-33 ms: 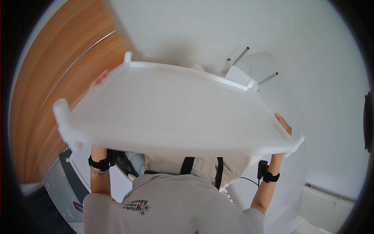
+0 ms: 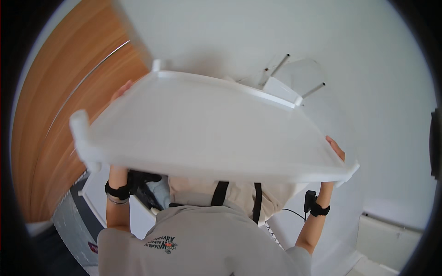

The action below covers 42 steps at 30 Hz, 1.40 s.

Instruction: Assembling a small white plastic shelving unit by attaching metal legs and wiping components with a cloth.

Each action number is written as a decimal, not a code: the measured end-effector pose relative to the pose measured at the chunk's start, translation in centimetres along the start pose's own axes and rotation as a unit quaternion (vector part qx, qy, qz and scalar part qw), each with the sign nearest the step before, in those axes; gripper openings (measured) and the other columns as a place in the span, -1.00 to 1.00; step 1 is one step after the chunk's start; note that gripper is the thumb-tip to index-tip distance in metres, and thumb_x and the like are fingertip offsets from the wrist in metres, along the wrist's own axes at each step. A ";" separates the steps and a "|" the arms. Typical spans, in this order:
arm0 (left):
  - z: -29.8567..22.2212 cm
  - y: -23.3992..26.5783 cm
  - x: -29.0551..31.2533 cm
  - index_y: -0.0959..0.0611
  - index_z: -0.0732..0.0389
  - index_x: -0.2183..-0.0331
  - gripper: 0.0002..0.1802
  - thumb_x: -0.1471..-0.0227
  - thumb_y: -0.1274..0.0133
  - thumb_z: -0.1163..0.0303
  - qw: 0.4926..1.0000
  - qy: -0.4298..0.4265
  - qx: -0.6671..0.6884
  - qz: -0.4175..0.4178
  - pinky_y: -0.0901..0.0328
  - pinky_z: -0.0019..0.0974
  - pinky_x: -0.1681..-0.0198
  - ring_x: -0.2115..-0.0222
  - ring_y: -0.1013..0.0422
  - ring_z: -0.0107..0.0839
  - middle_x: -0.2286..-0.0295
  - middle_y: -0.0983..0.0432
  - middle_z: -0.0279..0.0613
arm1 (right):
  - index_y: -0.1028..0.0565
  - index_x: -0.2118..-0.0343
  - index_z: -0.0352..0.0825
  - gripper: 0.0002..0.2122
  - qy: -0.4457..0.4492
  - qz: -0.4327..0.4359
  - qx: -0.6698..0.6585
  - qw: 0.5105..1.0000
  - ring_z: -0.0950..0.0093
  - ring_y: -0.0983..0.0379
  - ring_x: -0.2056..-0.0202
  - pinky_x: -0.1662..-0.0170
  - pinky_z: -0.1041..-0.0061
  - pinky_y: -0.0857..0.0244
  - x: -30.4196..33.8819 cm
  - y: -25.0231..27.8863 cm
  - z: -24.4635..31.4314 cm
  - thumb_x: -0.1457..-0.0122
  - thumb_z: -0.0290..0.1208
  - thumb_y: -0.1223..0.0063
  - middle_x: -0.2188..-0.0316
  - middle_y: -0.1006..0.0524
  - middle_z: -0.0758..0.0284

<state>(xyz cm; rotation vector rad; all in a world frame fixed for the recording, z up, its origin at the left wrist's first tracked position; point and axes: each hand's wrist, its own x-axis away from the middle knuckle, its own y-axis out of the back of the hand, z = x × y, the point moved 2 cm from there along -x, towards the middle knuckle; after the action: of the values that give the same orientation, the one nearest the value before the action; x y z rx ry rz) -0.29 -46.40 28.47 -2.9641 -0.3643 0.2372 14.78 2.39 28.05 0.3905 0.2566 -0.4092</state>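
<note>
A broad white plastic shelf panel (image 2: 202, 124) with raised edges and short corner posts is held up in front of my chest, its left near corner blurred. My left hand (image 2: 121, 90) is closed on the panel's left edge; only some fingers show past the rim. On the opposite side my right hand (image 2: 336, 148) grips the right edge, fingers curled round it. Much of both hands is hidden by the panel. Just beyond the far right corner, two thin metal rods (image 2: 280, 65) stick out by a white wedge-shaped piece (image 2: 280, 90).
A wood-grain panel (image 2: 69, 115) with a metal strip rises on the left. White wall (image 2: 368, 92) fills the right side. Below my left forearm lie another white panel (image 2: 99, 198) and a black item (image 2: 146, 193). A pale box-like piece (image 2: 389, 241) stands at lower right.
The shelf panel's left end has shifted slightly right and up, with my left hand on it. My right hand stays almost in place.
</note>
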 end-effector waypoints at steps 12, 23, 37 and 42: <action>12.8 -15.8 -1.4 -0.12 0.10 -0.08 -0.46 -0.07 0.21 0.20 0.838 0.334 0.142 0.406 -0.17 -0.41 0.04 0.04 -0.16 -0.48 -0.03 -0.09 -0.30 | -0.36 0.21 -0.44 -0.78 0.020 -0.132 0.210 0.968 0.20 -0.28 0.08 0.02 0.31 -0.16 9.0 7.5 -7.4 -0.08 -0.48 0.16 0.13 -0.34 0.03; 16.7 -15.2 -1.7 -0.13 0.15 -0.08 -0.45 -0.08 0.34 0.13 0.797 0.365 -0.016 0.481 -0.14 -0.32 0.01 -0.02 -0.08 -0.42 -0.04 -0.08 -0.20 | -0.39 0.19 -0.31 -0.77 -0.063 -0.137 0.126 0.980 0.21 -0.22 0.02 -0.04 0.31 -0.07 11.4 6.0 -9.9 -0.08 -0.45 0.19 0.08 -0.32 0.09; 16.0 -17.8 -2.2 -0.09 0.28 -0.05 -0.21 0.01 0.30 -0.15 0.762 0.464 0.042 0.450 -0.25 -0.15 0.12 0.07 -0.21 -0.28 0.05 -0.19 -0.07 | -0.38 0.17 -0.34 -0.75 -0.157 -0.145 0.194 0.958 0.30 -0.27 0.05 -0.01 0.44 -0.13 12.5 5.1 -10.5 -0.06 -0.53 0.18 0.10 -0.36 0.15; 16.4 -17.8 -1.5 -0.13 0.27 -0.05 -0.28 0.02 0.18 -0.01 0.776 0.452 -0.032 0.440 -0.24 -0.24 0.15 0.10 -0.22 -0.34 0.08 -0.22 -0.14 | -0.37 0.16 -0.34 -0.74 -0.136 -0.117 0.260 0.949 0.29 -0.30 0.08 0.01 0.47 -0.16 13.3 5.0 -10.6 -0.04 -0.55 0.17 0.12 -0.37 0.14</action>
<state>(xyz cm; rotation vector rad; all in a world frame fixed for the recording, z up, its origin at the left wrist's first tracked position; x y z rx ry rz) -8.62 -27.63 15.56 -2.6175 1.1309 -1.0880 26.98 6.55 15.96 0.8183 -0.0835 -0.7619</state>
